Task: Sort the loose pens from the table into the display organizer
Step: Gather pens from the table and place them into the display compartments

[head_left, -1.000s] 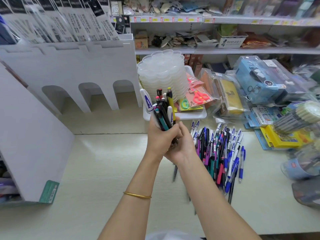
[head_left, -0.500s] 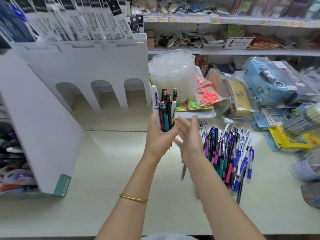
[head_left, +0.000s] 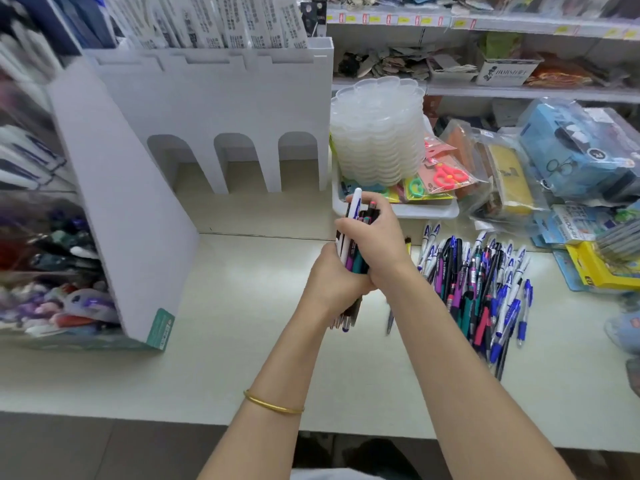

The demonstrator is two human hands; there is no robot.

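A bundle of pens [head_left: 353, 233], white, black, teal and purple, stands nearly upright above the middle of the table. My left hand [head_left: 330, 282] grips its lower part, tips poking out below. My right hand [head_left: 375, 237] wraps round the upper part from the right. A heap of loose pens [head_left: 485, 289] lies on the table to the right of my hands. The white cardboard display organizer [head_left: 221, 109] with three arched openings stands at the back left, its side wall [head_left: 128, 216] running toward me.
A stack of clear plastic lids [head_left: 377, 129] sits in a white tray [head_left: 429, 213] behind my hands, with packed scissors beside it. Bagged stationery and a yellow pack [head_left: 595, 268] crowd the right side. Shelves [head_left: 485, 24] run along the back. Compartments of assorted pens [head_left: 52, 289] fill the far left.
My right hand, held apart from the bundle half a second ago, has closed round its upper part again. The bundle has dropped lower toward the table. The view has shifted left.
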